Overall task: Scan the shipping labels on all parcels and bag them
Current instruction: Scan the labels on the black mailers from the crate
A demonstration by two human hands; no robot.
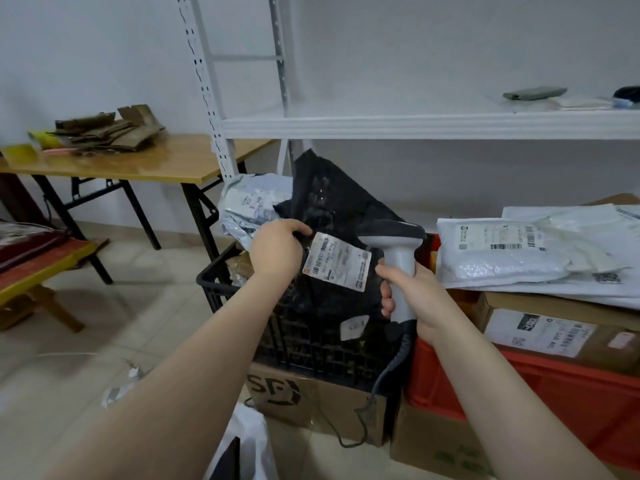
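My left hand (275, 249) grips a black plastic parcel (332, 206) and holds it up over a black crate (221, 282). A white shipping label (337, 261) on the parcel faces me. My right hand (412, 289) grips the handle of a grey barcode scanner (394, 244), whose dark head sits just right of the label. The scanner's cable hangs down to the floor. A grey parcel (249, 206) lies in the crate behind the black one. A white bag (249, 441) lies open on the floor near my left forearm.
White parcels (512, 251) and a labelled cardboard box (561, 330) rest on a red bin (554, 389) at right. A cardboard box (311, 400) sits under the crate. A white metal shelf (415, 126) stands behind. A folding table (138, 161) with flattened cardboard stands at left.
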